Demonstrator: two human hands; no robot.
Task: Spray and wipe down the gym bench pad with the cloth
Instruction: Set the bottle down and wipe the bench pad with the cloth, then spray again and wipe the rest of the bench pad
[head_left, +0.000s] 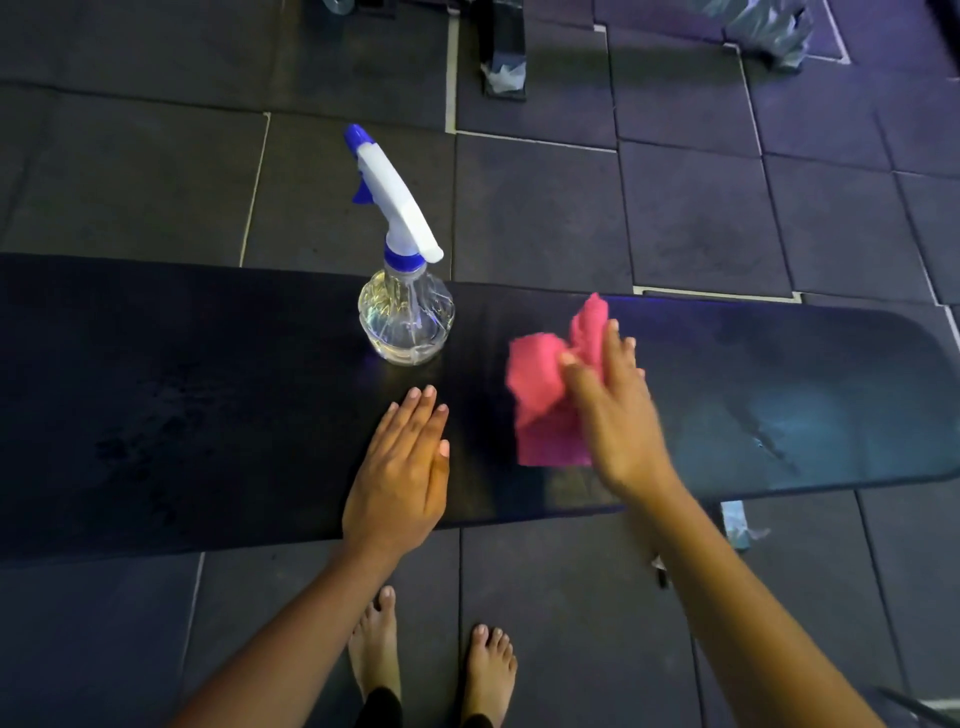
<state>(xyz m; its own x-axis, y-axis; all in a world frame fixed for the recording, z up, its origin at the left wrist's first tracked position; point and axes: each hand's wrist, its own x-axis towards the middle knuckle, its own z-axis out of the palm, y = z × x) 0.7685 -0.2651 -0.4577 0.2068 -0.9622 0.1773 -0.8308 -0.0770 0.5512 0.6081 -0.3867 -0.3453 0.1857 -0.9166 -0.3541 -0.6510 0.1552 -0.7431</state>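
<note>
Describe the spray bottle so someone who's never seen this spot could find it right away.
Find the long dark bench pad stretching across the tiled floor. The spray bottle stands upright at its far edge, just beyond the left hand and left of the pink cloth. It alone is clear, round-bodied, with a white and blue trigger head.

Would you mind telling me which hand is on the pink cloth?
The right hand presses the crumpled pink cloth; the left hand lies flat on the dark bench pad.
</note>
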